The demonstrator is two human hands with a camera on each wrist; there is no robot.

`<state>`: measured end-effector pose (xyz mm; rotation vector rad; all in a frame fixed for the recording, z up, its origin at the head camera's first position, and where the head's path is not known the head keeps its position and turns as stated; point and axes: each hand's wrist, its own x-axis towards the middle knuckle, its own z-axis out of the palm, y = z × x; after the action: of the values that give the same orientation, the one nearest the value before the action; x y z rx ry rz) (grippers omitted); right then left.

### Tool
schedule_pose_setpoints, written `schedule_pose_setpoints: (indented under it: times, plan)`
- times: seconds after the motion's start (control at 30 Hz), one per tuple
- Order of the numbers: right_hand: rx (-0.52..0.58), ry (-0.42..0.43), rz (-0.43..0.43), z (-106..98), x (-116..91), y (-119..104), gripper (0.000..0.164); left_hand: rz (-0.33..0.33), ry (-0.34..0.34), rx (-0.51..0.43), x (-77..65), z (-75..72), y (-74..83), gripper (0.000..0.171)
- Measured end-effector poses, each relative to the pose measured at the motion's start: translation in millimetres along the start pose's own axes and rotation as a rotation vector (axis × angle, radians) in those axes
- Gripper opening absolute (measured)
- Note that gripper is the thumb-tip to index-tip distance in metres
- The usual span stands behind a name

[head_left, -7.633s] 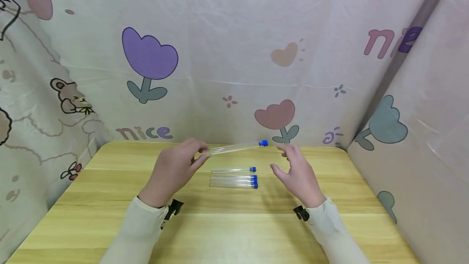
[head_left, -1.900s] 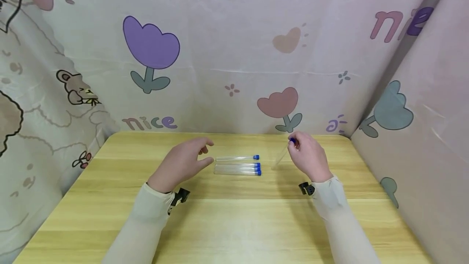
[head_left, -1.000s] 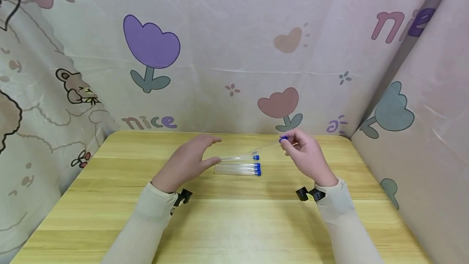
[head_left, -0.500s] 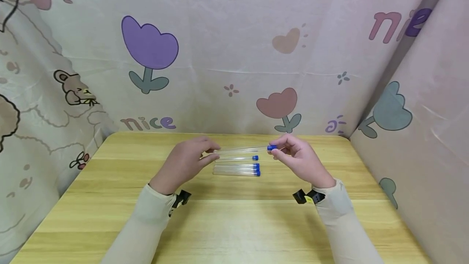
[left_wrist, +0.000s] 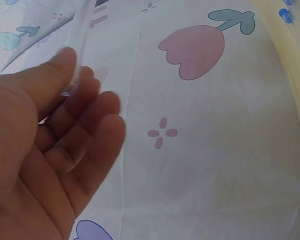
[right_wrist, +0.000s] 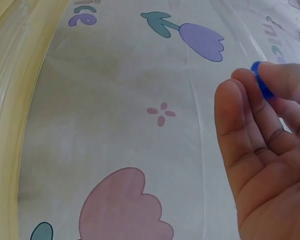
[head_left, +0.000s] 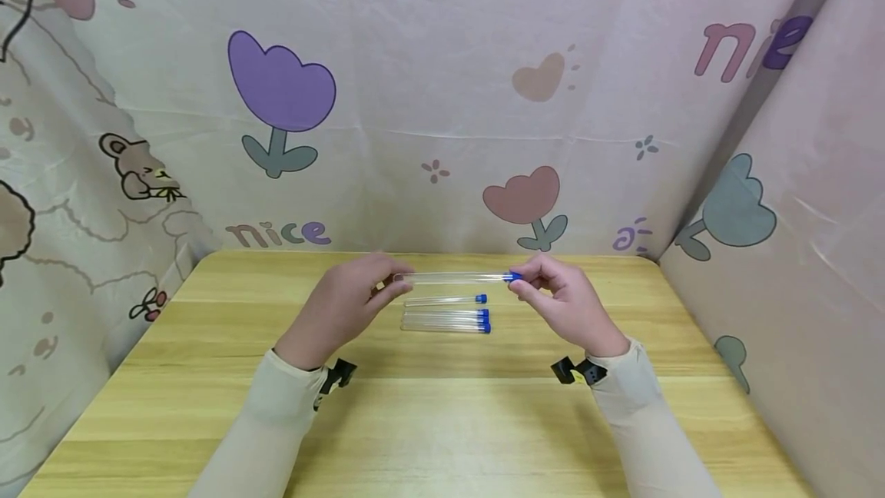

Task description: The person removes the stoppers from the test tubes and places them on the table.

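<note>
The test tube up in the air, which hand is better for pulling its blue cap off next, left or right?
Probably the right hand: its thumb and fingers pinch the blue cap. The left hand is at the other end of the test tube, so it could steady that.

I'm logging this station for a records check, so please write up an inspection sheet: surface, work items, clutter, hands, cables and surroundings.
Surface: wood-grain table, pale yellow, with no damage evident.
Work items: a raised clear tube, held roughly level, its blue cap toward the right hand; below it on the table, a lone capped tube and a close group of capped tubes, exact count unclear.
Clutter: nothing seen.
Hands: the right pinches the capped end; the left hand holds the other end between thumb and fingers. Black devices at both wrists.
Cables: nothing seen.
Surroundings: pale backdrop behind and at both sides, printed with flowers and "nice".
</note>
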<state>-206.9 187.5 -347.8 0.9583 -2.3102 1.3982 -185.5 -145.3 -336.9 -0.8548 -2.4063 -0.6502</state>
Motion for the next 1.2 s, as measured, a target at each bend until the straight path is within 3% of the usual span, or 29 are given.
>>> schedule_pose_setpoints:
  times: [0.2, 0.57, 0.77, 0.9, 1.2]
  plan:
    - [0.014, 0.001, -0.049, 1.3, -0.8, -1.7, 0.012, 0.093, 0.035, 0.021, 0.2, 0.0, 0.5, 0.010]
    - [-0.023, 0.020, -0.093, 3.9, -1.6, -4.1, 0.014, 0.044, -0.060, 0.012, -2.5, -2.4, 3.9, 0.008]
    - [0.059, 0.041, -0.038, 2.5, -3.7, -9.4, 0.023, 0.076, 0.052, 0.009, -1.6, -3.6, 3.3, 0.016]
    - [0.131, 0.021, 0.010, 3.7, -3.9, -11.0, 0.019, 0.123, 0.135, 0.005, -2.1, -5.6, 0.8, 0.021]
    - [-0.009, 0.023, 0.115, 10.8, -2.8, -10.5, 0.019, 0.166, 0.143, -0.004, -2.0, -8.1, 2.8, 0.020]
